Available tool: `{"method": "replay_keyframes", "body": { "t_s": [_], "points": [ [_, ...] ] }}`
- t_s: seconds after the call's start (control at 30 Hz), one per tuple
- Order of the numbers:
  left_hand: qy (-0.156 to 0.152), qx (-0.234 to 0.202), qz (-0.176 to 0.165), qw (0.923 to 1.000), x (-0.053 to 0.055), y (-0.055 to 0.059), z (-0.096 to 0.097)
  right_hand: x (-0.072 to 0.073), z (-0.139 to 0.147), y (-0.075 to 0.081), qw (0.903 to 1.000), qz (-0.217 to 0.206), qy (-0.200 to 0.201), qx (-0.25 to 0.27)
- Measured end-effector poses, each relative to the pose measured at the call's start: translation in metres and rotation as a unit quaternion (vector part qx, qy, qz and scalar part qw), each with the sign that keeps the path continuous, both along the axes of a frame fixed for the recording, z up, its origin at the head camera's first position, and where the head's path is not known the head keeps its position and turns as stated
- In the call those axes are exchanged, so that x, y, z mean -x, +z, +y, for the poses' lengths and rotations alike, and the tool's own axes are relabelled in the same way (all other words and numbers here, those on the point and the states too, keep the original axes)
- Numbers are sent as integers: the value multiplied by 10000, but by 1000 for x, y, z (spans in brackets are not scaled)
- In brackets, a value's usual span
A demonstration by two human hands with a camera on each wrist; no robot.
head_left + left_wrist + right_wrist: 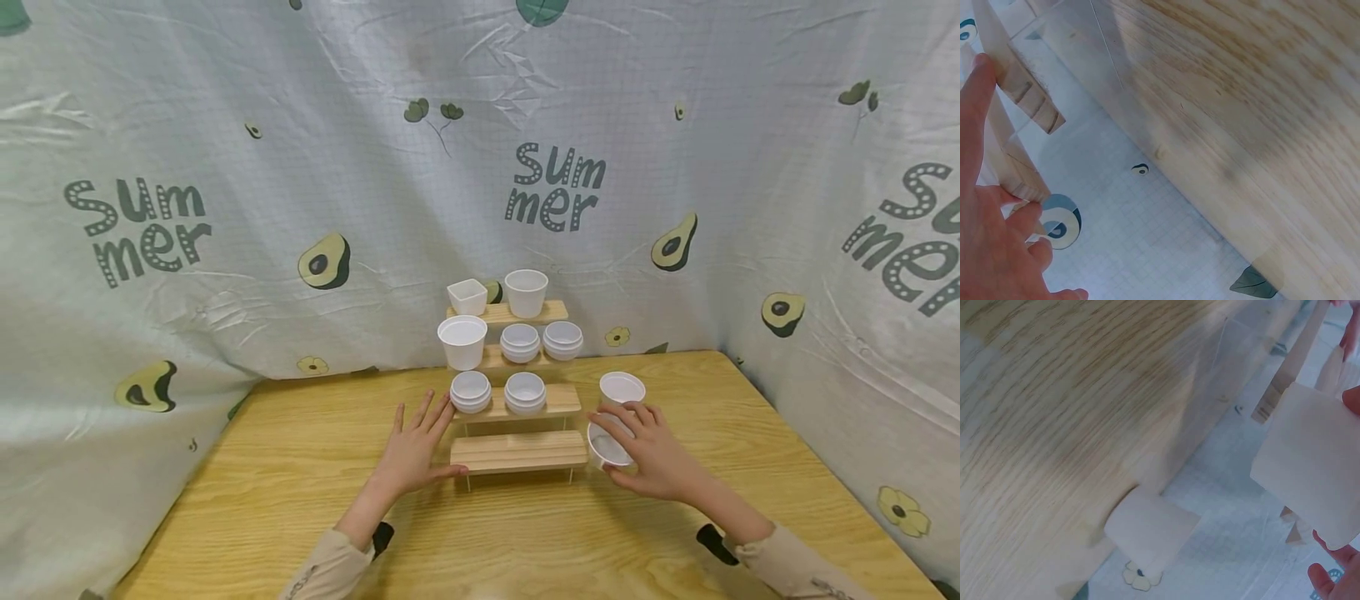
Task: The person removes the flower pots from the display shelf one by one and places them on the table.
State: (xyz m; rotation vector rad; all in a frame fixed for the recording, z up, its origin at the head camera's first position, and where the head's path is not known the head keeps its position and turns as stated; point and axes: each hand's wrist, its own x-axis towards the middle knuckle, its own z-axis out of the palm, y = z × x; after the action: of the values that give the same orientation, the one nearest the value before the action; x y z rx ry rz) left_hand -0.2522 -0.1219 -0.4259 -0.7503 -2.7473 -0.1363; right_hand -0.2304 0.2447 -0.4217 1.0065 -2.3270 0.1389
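Observation:
My right hand point(652, 454) grips a white plastic cup point(609, 446) between thumb and fingers, beside the right end of a wooden tiered stand point(517, 450). In the right wrist view this cup point(1310, 462) appears raised off the table. Just behind it, another white cup point(622, 388) stands upright on the table. With fingers spread, my left hand point(412, 454) touches the stand's left side. Its thumb lies at the lowest step and its fingertips at the step above, close to a small round white cup point(471, 392). Nothing sits on the lowest step.
Beside that small cup stands a matching one point(525, 393). A tall cup point(462, 342) and two small round ones point(520, 342) occupy the third step. The top step holds a square cup point(467, 297) and a round one point(527, 293). Printed cloth point(375, 192) hangs behind the table point(315, 475).

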Motion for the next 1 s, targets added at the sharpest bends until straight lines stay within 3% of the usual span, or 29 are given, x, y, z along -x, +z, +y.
{"method": "replay_keyframes", "body": {
  "t_s": [0.4,1.0],
  "points": [
    [-16,51,-13,10000,0,2,0,11,17,-2,9995,292,-14,129],
    [-15,59,48,10000,1,-1,-1,16,43,-2,9986,183,-469,170]
  ]
}}
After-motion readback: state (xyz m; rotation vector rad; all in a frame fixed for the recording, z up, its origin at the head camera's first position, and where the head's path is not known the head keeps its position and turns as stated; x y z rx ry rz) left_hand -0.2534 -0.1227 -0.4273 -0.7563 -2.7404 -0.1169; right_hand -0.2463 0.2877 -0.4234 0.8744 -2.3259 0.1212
